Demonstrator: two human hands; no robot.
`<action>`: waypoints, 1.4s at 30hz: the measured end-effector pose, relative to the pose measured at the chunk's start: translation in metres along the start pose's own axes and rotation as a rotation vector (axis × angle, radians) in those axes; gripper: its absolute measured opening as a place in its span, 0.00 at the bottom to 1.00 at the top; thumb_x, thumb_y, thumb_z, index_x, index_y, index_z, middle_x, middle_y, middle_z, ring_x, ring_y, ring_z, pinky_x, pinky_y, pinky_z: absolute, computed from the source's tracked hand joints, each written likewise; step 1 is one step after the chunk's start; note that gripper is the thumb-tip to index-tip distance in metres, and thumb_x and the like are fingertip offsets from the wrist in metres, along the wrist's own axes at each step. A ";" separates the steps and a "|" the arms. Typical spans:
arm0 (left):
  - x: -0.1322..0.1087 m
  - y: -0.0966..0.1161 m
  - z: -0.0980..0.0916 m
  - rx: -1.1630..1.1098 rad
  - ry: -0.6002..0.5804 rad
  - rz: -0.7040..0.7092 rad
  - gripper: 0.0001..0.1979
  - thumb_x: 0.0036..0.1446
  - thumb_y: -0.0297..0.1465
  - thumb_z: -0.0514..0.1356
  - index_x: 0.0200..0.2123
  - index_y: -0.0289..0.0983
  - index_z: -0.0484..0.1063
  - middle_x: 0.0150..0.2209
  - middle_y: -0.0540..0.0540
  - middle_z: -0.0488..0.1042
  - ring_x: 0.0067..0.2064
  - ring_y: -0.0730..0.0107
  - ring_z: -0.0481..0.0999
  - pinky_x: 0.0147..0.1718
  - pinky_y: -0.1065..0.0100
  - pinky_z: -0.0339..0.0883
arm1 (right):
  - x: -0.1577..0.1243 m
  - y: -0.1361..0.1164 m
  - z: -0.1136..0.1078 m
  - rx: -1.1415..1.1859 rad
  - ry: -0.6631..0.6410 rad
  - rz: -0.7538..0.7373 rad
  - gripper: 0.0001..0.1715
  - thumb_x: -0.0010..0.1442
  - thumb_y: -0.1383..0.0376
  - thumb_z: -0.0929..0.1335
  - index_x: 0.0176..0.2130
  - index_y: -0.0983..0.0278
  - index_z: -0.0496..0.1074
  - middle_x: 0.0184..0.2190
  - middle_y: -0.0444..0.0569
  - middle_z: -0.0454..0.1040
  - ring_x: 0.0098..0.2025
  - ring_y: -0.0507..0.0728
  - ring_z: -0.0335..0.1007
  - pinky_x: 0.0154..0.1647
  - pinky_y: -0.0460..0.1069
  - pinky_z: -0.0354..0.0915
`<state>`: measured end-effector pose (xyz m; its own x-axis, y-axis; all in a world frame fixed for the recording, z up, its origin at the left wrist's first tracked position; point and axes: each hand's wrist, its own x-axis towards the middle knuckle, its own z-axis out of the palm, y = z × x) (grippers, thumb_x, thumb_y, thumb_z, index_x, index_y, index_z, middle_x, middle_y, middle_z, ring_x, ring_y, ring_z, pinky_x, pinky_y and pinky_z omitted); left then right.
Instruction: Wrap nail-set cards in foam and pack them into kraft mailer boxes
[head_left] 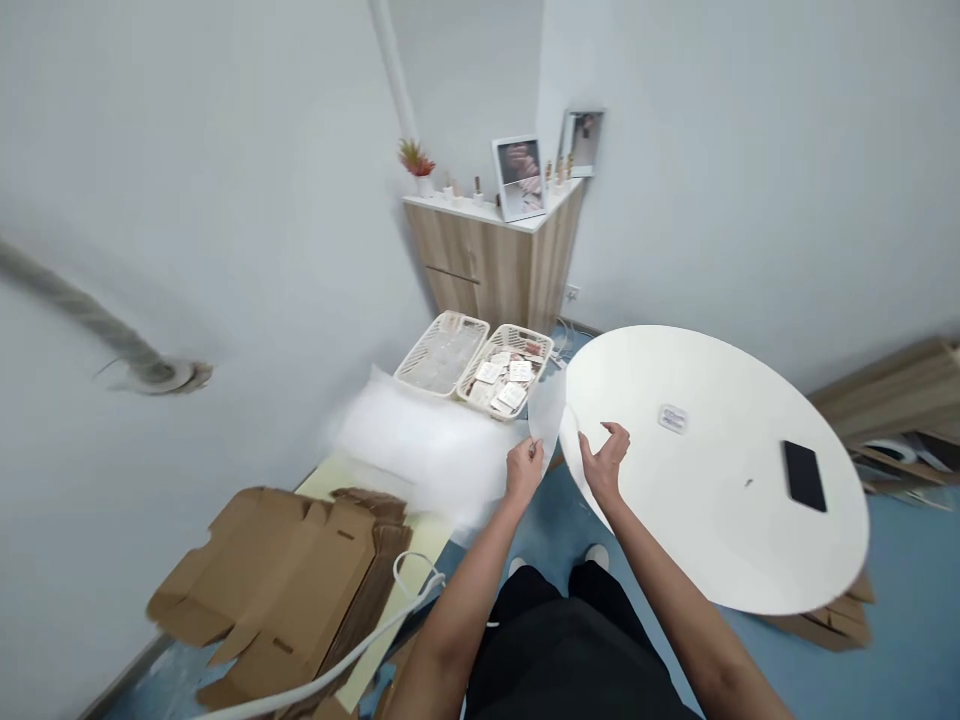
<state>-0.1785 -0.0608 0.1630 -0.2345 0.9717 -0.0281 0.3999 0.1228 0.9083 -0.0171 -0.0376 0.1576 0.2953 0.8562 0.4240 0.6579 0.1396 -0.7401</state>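
Note:
My left hand pinches the lower edge of a thin, translucent white sheet, which looks like foam or plastic film. It hangs upright between the two tables. To its right, my right hand is held over the near left edge of the white oval table, thumb and fingers apart with nothing between them. Left of my left hand lies a pile of similar white wrapping sheets. On the oval table, beyond my right hand, sits a small clear case with something inside that is too small to tell.
Two white plastic baskets, one holding clear packs and one white-labelled packets, stand behind the sheets. Flat brown cardboard boxes are stacked at the left, with a white cable alongside. A black flat device lies on the oval table. A wooden cabinet fills the corner.

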 end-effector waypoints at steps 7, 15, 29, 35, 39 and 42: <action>0.031 0.069 0.113 -0.352 -0.197 -0.018 0.20 0.61 0.45 0.54 0.40 0.35 0.75 0.37 0.42 0.77 0.35 0.66 0.78 0.30 0.69 0.73 | -0.007 0.068 -0.051 0.375 -0.526 0.201 0.33 0.55 0.53 0.69 0.57 0.58 0.62 0.53 0.53 0.69 0.53 0.61 0.66 0.53 0.57 0.63; 0.057 0.088 0.198 -0.075 -0.383 0.237 0.22 0.62 0.43 0.53 0.53 0.37 0.69 0.57 0.38 0.69 0.62 0.57 0.64 0.59 0.56 0.62 | 0.059 0.158 -0.066 0.419 -0.338 0.611 0.19 0.55 0.54 0.63 0.36 0.64 0.75 0.28 0.47 0.76 0.30 0.55 0.70 0.34 0.49 0.67; -0.014 0.000 0.223 0.892 -0.839 0.294 0.45 0.54 0.50 0.58 0.69 0.42 0.43 0.71 0.38 0.33 0.71 0.46 0.33 0.64 0.38 0.36 | 0.156 0.266 -0.046 0.025 -0.432 0.555 0.16 0.52 0.63 0.60 0.35 0.62 0.75 0.28 0.46 0.76 0.34 0.57 0.72 0.37 0.49 0.66; -0.017 -0.015 0.231 0.970 -0.789 0.325 0.47 0.54 0.54 0.58 0.69 0.47 0.40 0.71 0.39 0.33 0.70 0.39 0.35 0.59 0.28 0.27 | 0.160 0.297 -0.058 -0.160 -0.412 0.242 0.26 0.51 0.66 0.61 0.50 0.63 0.72 0.51 0.55 0.71 0.52 0.63 0.66 0.52 0.56 0.62; -0.005 -0.014 0.223 0.978 -0.777 0.386 0.45 0.54 0.51 0.60 0.69 0.49 0.42 0.71 0.40 0.37 0.70 0.40 0.37 0.60 0.29 0.26 | 0.170 0.328 -0.072 -0.330 -0.627 0.022 0.43 0.43 0.66 0.68 0.60 0.65 0.62 0.62 0.59 0.61 0.63 0.68 0.53 0.60 0.60 0.53; -0.006 -0.012 0.221 0.975 -0.766 0.422 0.45 0.54 0.49 0.60 0.69 0.48 0.43 0.71 0.38 0.38 0.70 0.43 0.39 0.62 0.33 0.27 | 0.176 0.342 -0.076 -0.339 -0.682 -0.052 0.41 0.45 0.64 0.68 0.58 0.65 0.62 0.59 0.59 0.64 0.62 0.68 0.56 0.61 0.60 0.53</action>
<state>0.0137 -0.0237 0.0598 0.4966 0.7989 -0.3394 0.8669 -0.4365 0.2408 0.3121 0.1227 0.0187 -0.1630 0.9856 -0.0442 0.8687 0.1221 -0.4801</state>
